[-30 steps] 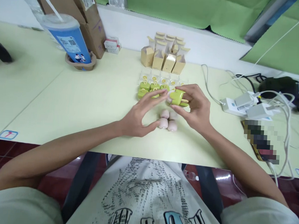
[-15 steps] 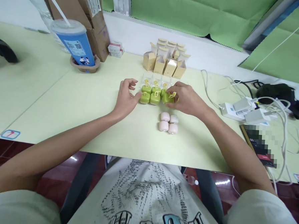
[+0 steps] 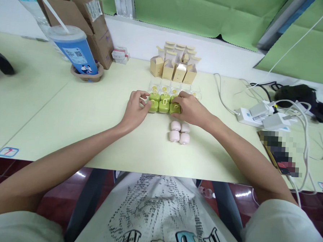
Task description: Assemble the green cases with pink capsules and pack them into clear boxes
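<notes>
Small rounded green cases [image 3: 163,106] with pale loops on top sit in two rows on the table. My right hand [image 3: 191,107] is closed round the right-front green case [image 3: 174,108], partly covering the one behind it. At the left end, my left hand [image 3: 136,107] has its thumb against the left-front green case [image 3: 153,106], its fingers curved and apart. Just behind the rows lie several clear plastic pieces with yellow marks [image 3: 164,88]. Closer to me, a cluster of pale pink rounded pieces [image 3: 174,136] rests on the tabletop.
Small open cardboard boxes [image 3: 168,69] stand along the wall. At the left are a blue cup [image 3: 79,55] in a carrier, a large carton [image 3: 102,42] and small packets [image 3: 121,55]. A power strip [image 3: 249,117] with cables and a phone-like dark item [image 3: 277,154] lie right.
My right hand has moved left with its green case, bringing it up against the neighbouring one. My left hand stays at the left end. The view has shifted slightly.
</notes>
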Demonstrator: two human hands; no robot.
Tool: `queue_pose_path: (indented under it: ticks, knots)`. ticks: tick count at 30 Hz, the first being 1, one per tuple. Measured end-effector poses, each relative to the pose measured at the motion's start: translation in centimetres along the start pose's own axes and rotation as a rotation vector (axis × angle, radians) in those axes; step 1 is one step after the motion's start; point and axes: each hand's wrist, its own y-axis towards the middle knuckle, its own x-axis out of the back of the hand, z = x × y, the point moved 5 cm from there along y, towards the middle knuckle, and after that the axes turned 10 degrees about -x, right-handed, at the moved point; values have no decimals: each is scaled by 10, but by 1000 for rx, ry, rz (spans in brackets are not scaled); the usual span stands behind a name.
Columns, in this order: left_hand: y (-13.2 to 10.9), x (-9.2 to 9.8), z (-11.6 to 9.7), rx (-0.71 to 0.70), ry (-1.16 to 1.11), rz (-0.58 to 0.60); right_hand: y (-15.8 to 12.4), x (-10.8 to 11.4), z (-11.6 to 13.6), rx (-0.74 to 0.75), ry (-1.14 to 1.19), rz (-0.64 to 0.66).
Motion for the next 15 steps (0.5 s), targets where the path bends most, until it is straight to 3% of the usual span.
queue_pose_path:
  ticks: [10,15]
  knots:
    - [-1,0,-5,27,17,3,1,-1,-6,38,139,6]
    - [-1,2,-5,23,13,-6,-1,28,-19,54,214,-91]
